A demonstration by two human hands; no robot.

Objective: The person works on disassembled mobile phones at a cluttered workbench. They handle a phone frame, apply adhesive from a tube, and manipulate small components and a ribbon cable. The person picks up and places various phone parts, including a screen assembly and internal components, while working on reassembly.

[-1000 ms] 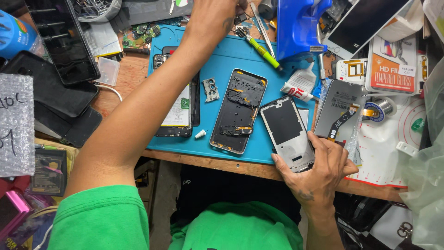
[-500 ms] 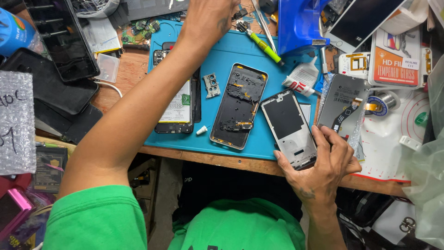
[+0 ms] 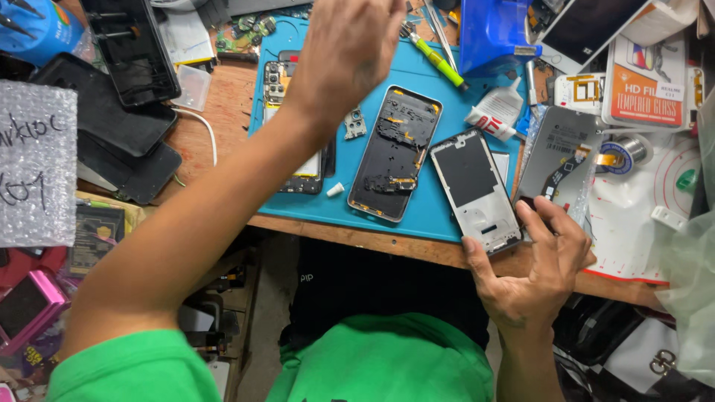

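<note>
Since the earlier frame the phone frame (image 3: 477, 190) has slid toward the table (image 3: 387, 242) edge. The right hand (image 3: 532, 272), fingers spread, only touches its near end, so a nudge might tip it off. Farther out, the left hand (image 3: 350, 52) hovers loosely curled, empty as far as shows.

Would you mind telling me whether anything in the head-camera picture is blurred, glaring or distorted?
Head view: even, bright lighting with soft shadows; the raised left hand is close to the lens and slightly motion-blurred; the right hand at the grey phone frame is sharp; the teal rectangular work mat shows no strong glare; wide-angle bending shows at the edges, where the clear bubble-wrap pouch looks soft.
</note>
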